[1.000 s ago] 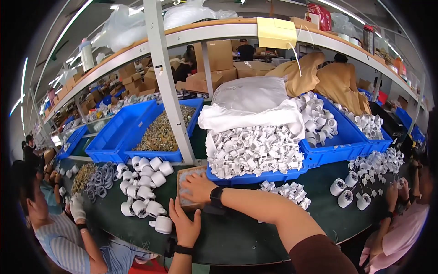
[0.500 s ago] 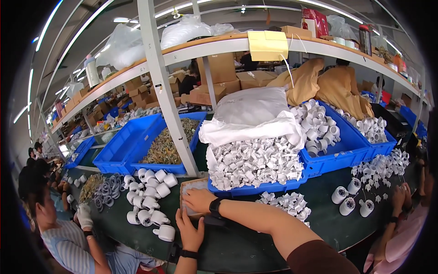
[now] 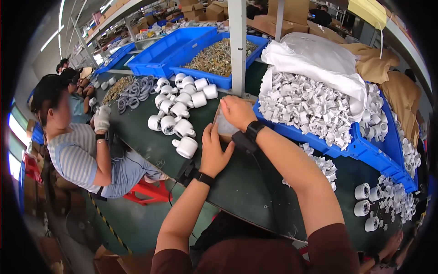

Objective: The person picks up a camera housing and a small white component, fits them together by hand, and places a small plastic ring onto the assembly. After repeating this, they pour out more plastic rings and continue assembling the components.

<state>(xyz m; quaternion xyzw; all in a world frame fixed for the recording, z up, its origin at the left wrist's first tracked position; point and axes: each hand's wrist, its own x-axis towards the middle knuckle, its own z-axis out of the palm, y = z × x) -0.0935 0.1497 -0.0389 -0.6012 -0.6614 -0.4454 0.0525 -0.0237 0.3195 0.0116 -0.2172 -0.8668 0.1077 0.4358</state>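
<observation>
The small brown box [image 3: 225, 137] lies on the green table [image 3: 232, 192], beneath the right hand [image 3: 238, 113] and beside the left hand [image 3: 215, 153]. The right fingers curl over it; whether they grasp anything cannot be told. The left hand is unclenched, fingers extended along the left edge. Pale contents [image 3: 226, 126] show inside. The box faces upward, its longer visible side running away from the person.

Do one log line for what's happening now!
left hand: at small box, left side | right hand: over box | nearby: white rounded parts
</observation>
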